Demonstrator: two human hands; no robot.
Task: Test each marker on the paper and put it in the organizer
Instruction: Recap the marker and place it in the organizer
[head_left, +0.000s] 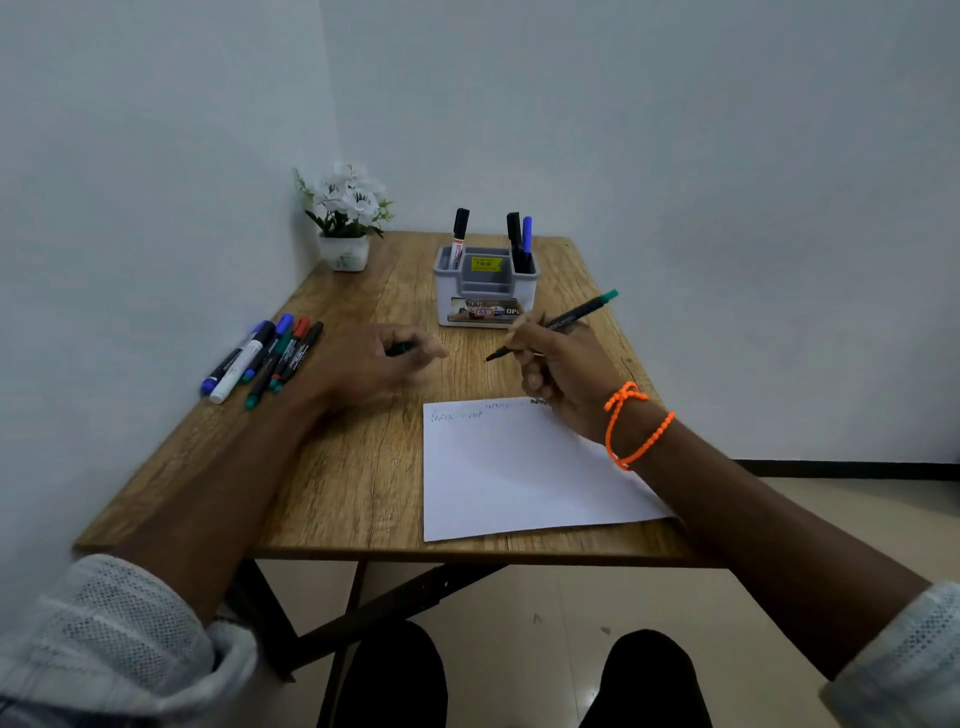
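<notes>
Right hand (558, 371) grips our uncapped marker (558, 323), left hand (374, 364) pinches cap | tip points left | paper (519, 467) just near.

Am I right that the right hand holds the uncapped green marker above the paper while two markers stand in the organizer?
Not quite: the head view shows three markers standing in the organizer, one on its left side, two on its right. The rest holds: the right hand holds the uncapped green marker above the paper.
</notes>
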